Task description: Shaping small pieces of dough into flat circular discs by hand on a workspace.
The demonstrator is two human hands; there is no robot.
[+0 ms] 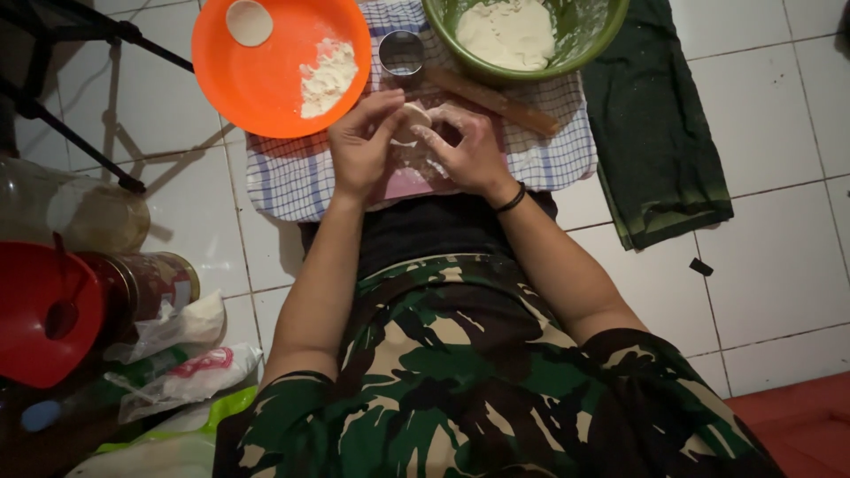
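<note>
White tiled floor, person seated on it, blue-and-white checked cloth spread ahead as the work surface.

Small pale round of dough sits at cloth centre, held between both hands. Left hand is at its 9 o'clock, fingers curled, thumb and fingertips pinching the left edge. Right hand, floury, with a black wristband, is at its 4 o'clock and pinches the right edge. Both touch the piece; neither is nearer. Piece too small to read a long axis; looks folded at the top rim, cannot confirm.

Outward from the dough:
- 12 o'clock, near: round metal cutter ring.
- 1 o'clock: wooden rolling pin, axis running 10 to 4, just beyond the right fingers.
- 1 o'clock, further: green plastic bowl with a dough mass.
- 10 o'clock: orange plastic plate carrying loose flour and one flat dough disc.
- 3 o'clock, well apart: dark green towel.
- 8 o'clock, far: red plastic funnel, jars, bags.
</note>
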